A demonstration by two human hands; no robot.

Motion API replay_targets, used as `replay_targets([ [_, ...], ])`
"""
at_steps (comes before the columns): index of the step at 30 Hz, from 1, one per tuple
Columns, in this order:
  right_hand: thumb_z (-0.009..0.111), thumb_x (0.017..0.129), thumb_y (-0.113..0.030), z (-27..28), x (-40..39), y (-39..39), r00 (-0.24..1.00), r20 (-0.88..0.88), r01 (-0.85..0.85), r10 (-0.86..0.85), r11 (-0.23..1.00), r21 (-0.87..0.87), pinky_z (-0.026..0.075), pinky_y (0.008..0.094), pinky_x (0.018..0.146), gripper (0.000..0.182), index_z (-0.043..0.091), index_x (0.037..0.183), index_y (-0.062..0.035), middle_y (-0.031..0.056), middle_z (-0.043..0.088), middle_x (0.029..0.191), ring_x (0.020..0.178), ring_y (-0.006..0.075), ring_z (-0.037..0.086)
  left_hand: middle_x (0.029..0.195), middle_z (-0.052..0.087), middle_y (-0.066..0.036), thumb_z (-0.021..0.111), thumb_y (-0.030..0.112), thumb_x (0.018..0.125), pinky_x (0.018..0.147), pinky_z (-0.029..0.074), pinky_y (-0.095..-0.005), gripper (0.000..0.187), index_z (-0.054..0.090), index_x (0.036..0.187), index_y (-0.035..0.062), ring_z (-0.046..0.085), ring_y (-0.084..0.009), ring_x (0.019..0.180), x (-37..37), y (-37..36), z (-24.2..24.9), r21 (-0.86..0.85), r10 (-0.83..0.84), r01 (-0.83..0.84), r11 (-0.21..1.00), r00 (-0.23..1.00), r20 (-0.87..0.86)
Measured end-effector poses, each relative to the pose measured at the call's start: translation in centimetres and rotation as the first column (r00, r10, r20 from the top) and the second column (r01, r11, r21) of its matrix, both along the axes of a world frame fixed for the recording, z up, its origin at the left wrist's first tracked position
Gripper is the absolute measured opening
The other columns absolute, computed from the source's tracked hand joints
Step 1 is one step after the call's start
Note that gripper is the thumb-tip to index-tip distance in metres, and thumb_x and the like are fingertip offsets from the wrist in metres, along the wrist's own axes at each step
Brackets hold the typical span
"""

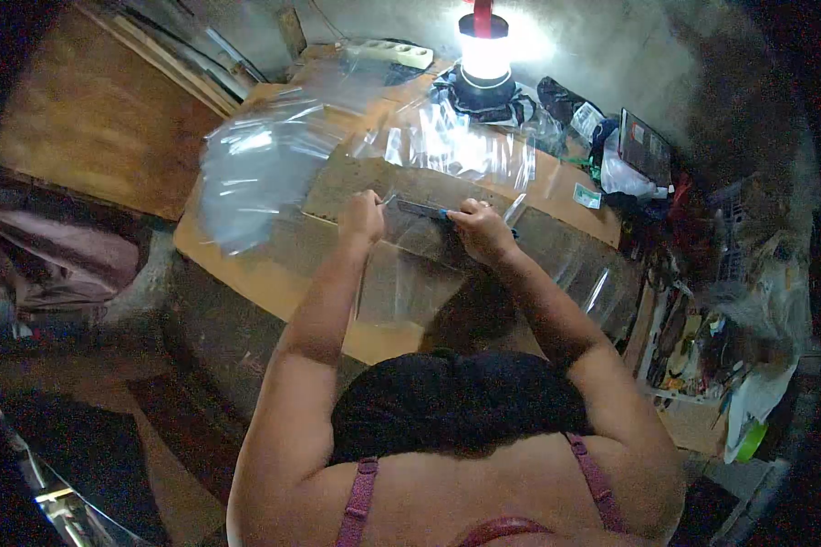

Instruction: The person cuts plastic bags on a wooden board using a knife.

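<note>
My left hand [363, 217] is closed on the left end of a thin, clear plastic piece [415, 206] over the middle of the table. On the right, my right hand [482, 230] is closed around a thin blue-tipped tool, which reaches toward the plastic. Most of that tool is hidden by the fingers. Beneath both hands lies a worn brown board [337, 187]. Clear plastic sheets [255, 173] are spread to the left, and more shiny plastic strips [456, 146] lie behind the hands.
A lit lantern [484, 56] stands at the back of the wooden table [212, 239]. Near it are a power strip [401, 53] and dark bags [570, 108]. A tray of small tools [689, 351] is at the right. A wooden panel [109, 109] stands at the left.
</note>
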State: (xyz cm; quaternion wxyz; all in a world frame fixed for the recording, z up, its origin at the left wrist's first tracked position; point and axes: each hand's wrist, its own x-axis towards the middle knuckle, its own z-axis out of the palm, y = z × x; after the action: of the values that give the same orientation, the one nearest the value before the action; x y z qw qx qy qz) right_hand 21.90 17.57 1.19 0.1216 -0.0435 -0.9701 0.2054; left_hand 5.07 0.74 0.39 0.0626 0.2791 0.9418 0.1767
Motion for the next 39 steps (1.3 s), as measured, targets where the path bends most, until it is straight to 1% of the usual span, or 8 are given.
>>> replay_targets([
  [8, 0.050, 0.069, -0.009, -1.1, -0.4, 0.0, 0.997, 0.065, 0.026, -0.029, 0.998, 0.052, 0.046, 0.0376, 0.064, 0.027, 0.054, 0.094, -0.0182, 0.0103, 0.047, 0.081, 0.078, 0.0299, 0.051, 0.089, 0.052, -0.017, 0.048, 0.014, 0.074, 0.070, 0.043, -0.0424, 0.018, 0.047, 0.086, 0.0016, 0.053, -0.0320, 0.082, 0.7, 0.9, 0.9, -0.166, -0.259, 0.229, 0.959, 0.948, -0.186],
  [11, 0.050, 0.069, -0.009, 0.0, -0.2, -0.1, 0.996, 0.078, 0.030, -0.032, 0.999, 0.034, 0.046, 0.0376, 0.063, 0.026, 0.054, 0.094, -0.0181, 0.0099, 0.046, 0.079, 0.076, 0.0296, 0.051, 0.087, 0.054, -0.017, 0.050, 0.017, 0.073, 0.068, 0.043, -0.0420, 0.022, 0.046, 0.089, 0.0022, 0.054, -0.0328, 0.081, 1.2, 1.3, 3.5, -0.231, -0.280, 0.267, 0.935, 0.960, -0.021],
  [19, 0.051, 0.068, -0.007, 0.5, 0.2, -0.4, 0.996, 0.072, 0.048, -0.049, 0.999, 0.015, 0.045, 0.0377, 0.060, 0.025, 0.053, 0.091, -0.0174, 0.0097, 0.045, 0.078, 0.075, 0.0298, 0.050, 0.080, 0.057, -0.019, 0.055, 0.011, 0.064, 0.066, 0.044, -0.0382, 0.019, 0.051, 0.081, 0.0036, 0.056, -0.0326, 0.076, 0.6, 0.9, 1.2, 0.044, -0.139, 0.134, 0.990, 0.981, 0.135],
  [25, 0.053, 0.071, -0.010, -0.2, -0.1, -0.3, 0.999, -0.033, 0.022, -0.020, 0.998, 0.059, 0.044, 0.0368, 0.055, 0.016, 0.055, 0.087, -0.0134, 0.0096, 0.046, 0.073, 0.066, 0.0291, 0.051, 0.077, 0.057, -0.017, 0.056, 0.013, 0.062, 0.066, 0.044, -0.0345, 0.026, 0.052, 0.085, 0.0029, 0.056, -0.0270, 0.071, -1.7, 0.9, 1.3, 0.019, -0.040, 0.035, 0.999, 0.895, 0.445],
  [28, 0.053, 0.071, -0.010, -0.4, 0.0, -0.2, 0.999, -0.039, 0.021, -0.019, 0.999, 0.047, 0.044, 0.0366, 0.056, 0.017, 0.055, 0.088, -0.0129, 0.0096, 0.046, 0.074, 0.067, 0.0291, 0.051, 0.079, 0.057, -0.014, 0.057, 0.013, 0.061, 0.066, 0.043, -0.0336, 0.029, 0.051, 0.088, 0.0035, 0.055, -0.0236, 0.072, -2.2, 0.8, 1.7, 0.018, -0.025, 0.020, 1.000, 0.931, 0.363],
  [33, 0.050, 0.071, -0.012, -0.4, -0.1, -0.2, 0.995, 0.091, 0.035, -0.035, 0.999, 0.007, 0.046, 0.0383, 0.062, 0.018, 0.053, 0.088, -0.0157, 0.0102, 0.046, 0.081, 0.078, 0.0303, 0.051, 0.083, 0.056, -0.013, 0.065, 0.021, 0.063, 0.067, 0.043, -0.0361, 0.038, 0.049, 0.093, 0.0045, 0.055, -0.0262, 0.076, -4.0, 0.1, -1.0, 0.337, -0.069, -0.146, 0.930, 0.832, 0.550],
  [35, 0.050, 0.071, -0.013, -0.5, -0.2, -0.2, 0.995, 0.090, 0.040, -0.041, 0.999, 0.011, 0.045, 0.0383, 0.062, 0.018, 0.053, 0.089, -0.0157, 0.0101, 0.046, 0.081, 0.078, 0.0302, 0.051, 0.093, 0.054, -0.011, 0.064, 0.025, 0.067, 0.074, 0.040, -0.0384, 0.038, 0.049, 0.096, 0.0056, 0.052, -0.0289, 0.084, -1.3, 0.0, 3.2, 0.065, 0.077, -0.089, 0.994, 0.984, 0.160],
  [39, 0.049, 0.074, -0.015, -1.2, -0.6, 0.0, 0.998, 0.062, 0.019, -0.024, 0.997, 0.078, 0.045, 0.0387, 0.064, 0.017, 0.053, 0.090, -0.0162, 0.0101, 0.047, 0.081, 0.080, 0.0304, 0.051, 0.108, 0.049, -0.009, 0.061, 0.023, 0.070, 0.081, 0.035, -0.0421, 0.037, 0.047, 0.100, 0.0070, 0.047, -0.0293, 0.096, 0.6, -0.2, 3.7, -0.109, 0.059, -0.098, 0.989, 0.947, -0.316],
])
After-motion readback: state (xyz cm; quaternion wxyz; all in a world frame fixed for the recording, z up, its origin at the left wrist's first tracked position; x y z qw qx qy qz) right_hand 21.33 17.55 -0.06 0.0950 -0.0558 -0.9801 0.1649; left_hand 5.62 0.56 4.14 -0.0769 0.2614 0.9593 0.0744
